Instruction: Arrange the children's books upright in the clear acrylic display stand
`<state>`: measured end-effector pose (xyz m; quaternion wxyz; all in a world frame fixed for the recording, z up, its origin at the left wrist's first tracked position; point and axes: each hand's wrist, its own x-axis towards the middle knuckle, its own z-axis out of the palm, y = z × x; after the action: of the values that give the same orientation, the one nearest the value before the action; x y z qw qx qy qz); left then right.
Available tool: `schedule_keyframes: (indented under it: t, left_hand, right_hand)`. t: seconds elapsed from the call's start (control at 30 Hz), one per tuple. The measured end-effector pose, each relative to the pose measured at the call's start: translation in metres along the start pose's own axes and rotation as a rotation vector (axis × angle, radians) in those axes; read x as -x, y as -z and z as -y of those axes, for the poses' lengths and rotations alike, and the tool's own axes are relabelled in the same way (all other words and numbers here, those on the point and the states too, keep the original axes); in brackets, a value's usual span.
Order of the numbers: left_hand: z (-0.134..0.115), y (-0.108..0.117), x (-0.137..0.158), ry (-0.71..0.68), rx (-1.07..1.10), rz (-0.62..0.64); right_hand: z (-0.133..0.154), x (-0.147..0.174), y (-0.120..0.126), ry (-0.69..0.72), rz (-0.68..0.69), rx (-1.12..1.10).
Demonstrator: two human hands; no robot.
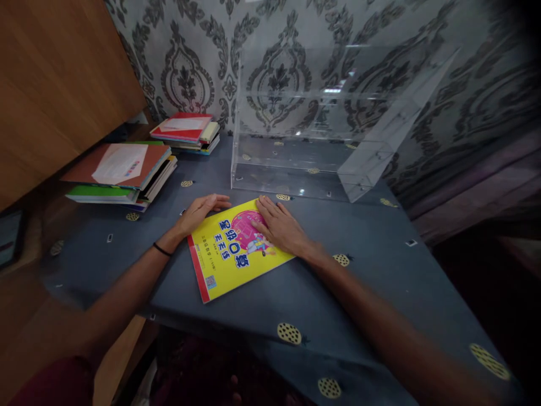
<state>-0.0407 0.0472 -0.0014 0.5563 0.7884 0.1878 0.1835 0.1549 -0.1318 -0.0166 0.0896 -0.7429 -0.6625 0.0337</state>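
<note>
A yellow workbook (220,248) with a red strip, blue Chinese lettering and a pink picture lies flat and turned at an angle on the cloth-covered table. My right hand (279,225) rests flat on its upper right part, fingers stretched out and covering some of the pink picture. At the book's upper left edge is my left hand (200,214), its fingers extended along that side; a thin black band circles the wrist. Neither hand is wrapped around anything.
A clear acrylic tiered rack (291,163) stands behind the book, against the patterned wall. Two stacks of books sit at the left: a nearer stack (158,163) and a farther stack (181,132). A wooden panel (63,84) rises at the far left. The dark patterned tablecloth (236,316) covers the table.
</note>
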Motion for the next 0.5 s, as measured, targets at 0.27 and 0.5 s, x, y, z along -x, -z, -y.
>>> schedule_keyframes:
  t: [0.27, 0.5]
  left_hand:
    - [-0.011, -0.008, 0.012, -0.156, -0.554, -0.139]
    - [-0.023, -0.016, 0.035, -0.160, -0.624, -0.090]
  right_hand:
    - [0.025, 0.008, 0.010, -0.224, -0.089, 0.199]
    - [0.030, -0.014, 0.009, -0.077, -0.079, 0.092]
